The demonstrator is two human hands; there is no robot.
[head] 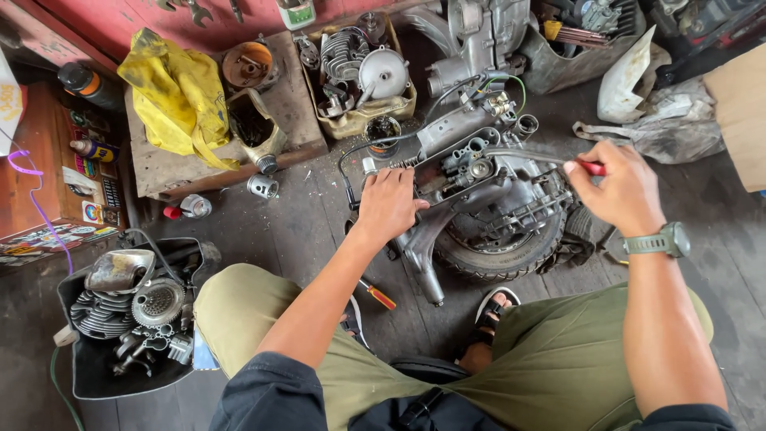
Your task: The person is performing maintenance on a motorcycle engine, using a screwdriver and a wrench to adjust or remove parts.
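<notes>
A grey scooter engine (479, 187) with a small black tyre (495, 255) lies on the dark wooden floor in front of me. My left hand (388, 206) presses flat on the engine's left side, fingers spread a little over the casing. My right hand (618, 187) grips the red handle of a long metal tool (527, 154), whose shaft reaches left to the carburettor area on top of the engine. A green watch is on my right wrist. My knees in olive trousers frame the bottom of the view.
An orange-handled screwdriver (377, 294) lies by my left forearm. A black tub (88, 367) of engine parts stands at lower left. A low wooden bench (163, 172) with a yellow cloth (179, 96) and a tray of parts (359, 120) are behind. Another engine (479, 40) lies beyond.
</notes>
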